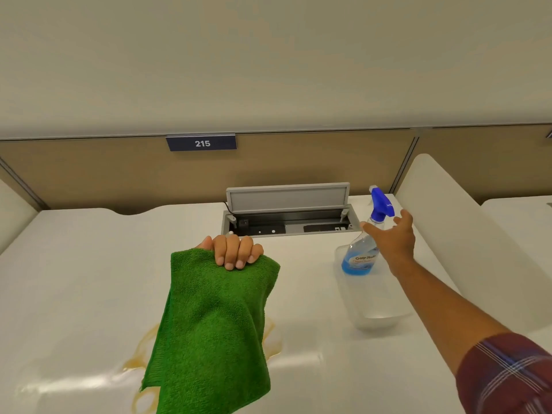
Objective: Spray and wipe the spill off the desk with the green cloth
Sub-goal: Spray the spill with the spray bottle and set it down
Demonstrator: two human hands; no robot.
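My left hand (233,249) is shut on the top edge of the green cloth (212,327), which hangs down above the white desk (74,279). A yellowish-brown spill (140,354) lies on the desk below and beside the cloth, partly hidden by it. A clear spray bottle (363,252) with a blue trigger head and blue liquid stands in a clear plastic tray (379,312) at the right. My right hand (394,240) is open, fingers spread, right beside the bottle's neck, not gripping it.
An open grey cable hatch (286,213) is set into the desk's back edge. A brown partition with a "215" sign (201,143) stands behind. A white divider panel (466,222) borders the desk on the right.
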